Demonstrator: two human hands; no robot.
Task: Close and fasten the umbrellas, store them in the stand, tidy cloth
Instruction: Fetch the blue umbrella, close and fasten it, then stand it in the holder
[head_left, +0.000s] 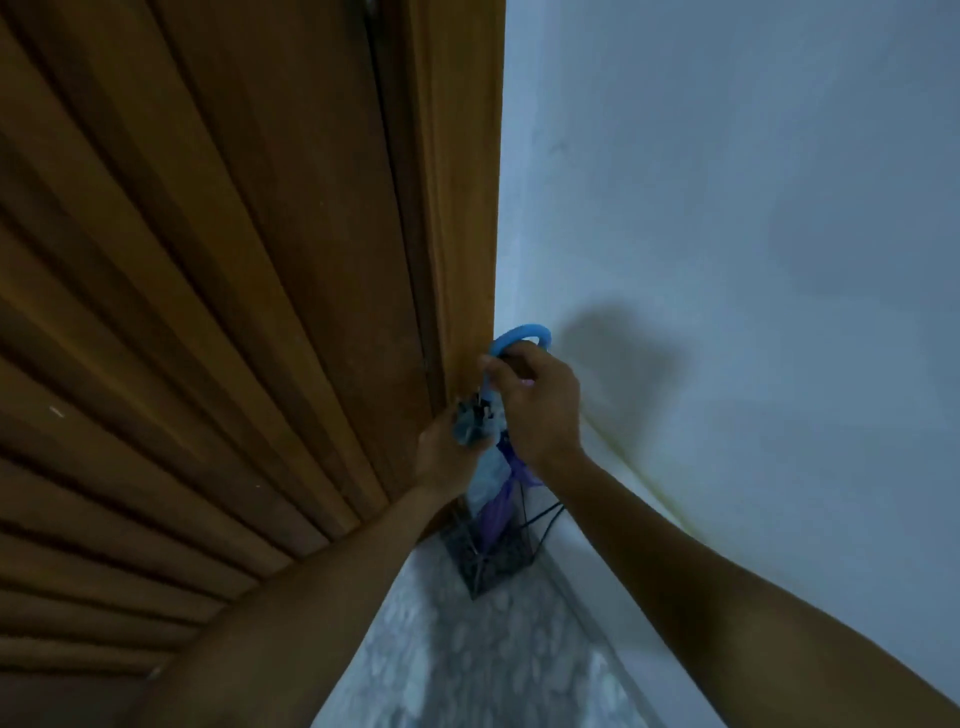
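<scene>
Two bare forearms are being extended toward the wire stand (491, 558) in the corner, above which a blue hooked umbrella handle (519, 338) is being gripped by curled right hand (537, 402) fingers and the gathered umbrella canopy (485, 470) clasped by the left hand (447, 457).

Blue umbrella handle (521, 335), purple canopy (494, 512), brown door (208, 260).
</scene>
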